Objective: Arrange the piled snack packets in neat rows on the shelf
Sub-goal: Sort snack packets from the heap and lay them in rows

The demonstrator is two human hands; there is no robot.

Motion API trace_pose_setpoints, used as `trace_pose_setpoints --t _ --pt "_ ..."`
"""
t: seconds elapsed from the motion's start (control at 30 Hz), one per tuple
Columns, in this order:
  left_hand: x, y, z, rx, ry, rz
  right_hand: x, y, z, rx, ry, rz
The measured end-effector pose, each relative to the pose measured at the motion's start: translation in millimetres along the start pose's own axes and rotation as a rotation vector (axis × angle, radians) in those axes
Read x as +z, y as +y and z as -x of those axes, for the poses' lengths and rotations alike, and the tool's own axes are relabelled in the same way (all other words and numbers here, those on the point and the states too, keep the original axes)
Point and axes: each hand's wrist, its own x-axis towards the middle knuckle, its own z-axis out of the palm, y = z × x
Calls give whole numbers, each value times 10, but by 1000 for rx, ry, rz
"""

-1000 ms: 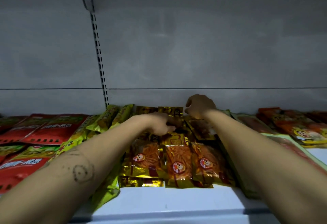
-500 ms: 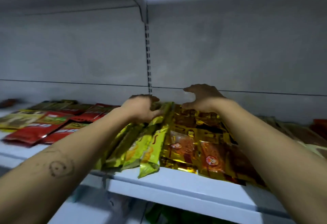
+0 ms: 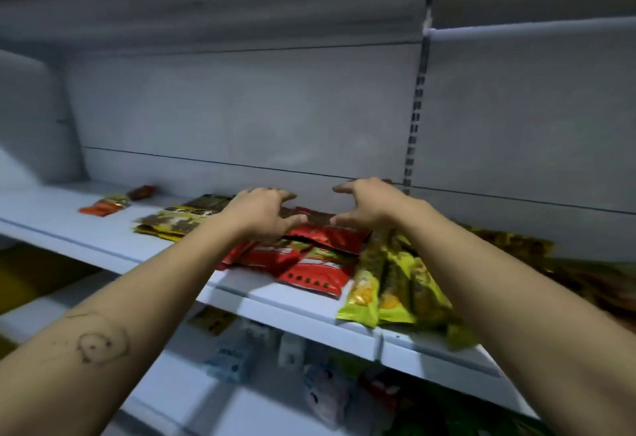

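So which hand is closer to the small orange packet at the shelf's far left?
Left. The left hand is over the red packets, right of the orange packet; the right hand is even farther right.

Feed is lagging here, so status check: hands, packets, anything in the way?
Left hand and right hand open, empty, over red packets. Red packets overlapping, not in rows. Green packets crowd their right side.

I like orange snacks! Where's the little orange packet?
In the head view the orange packet lies far left on the shelf, next to a small dark packet, left of the brown-and-yellow packets.
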Motion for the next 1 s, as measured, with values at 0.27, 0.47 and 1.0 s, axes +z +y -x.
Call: trace_pose_setpoints --t 0.27,0.47,1.0 --pt "-85 -1712 809 -245 33 5 192 -1910 -770 -221 10 -63" --pt "-131 -2695 1373 -441 37 8 424 -3081 -1232 -352 -34 -111" --pt "332 -4759 893 -572 1 -5 1408 -4725 -3268 -270 -110 -173"
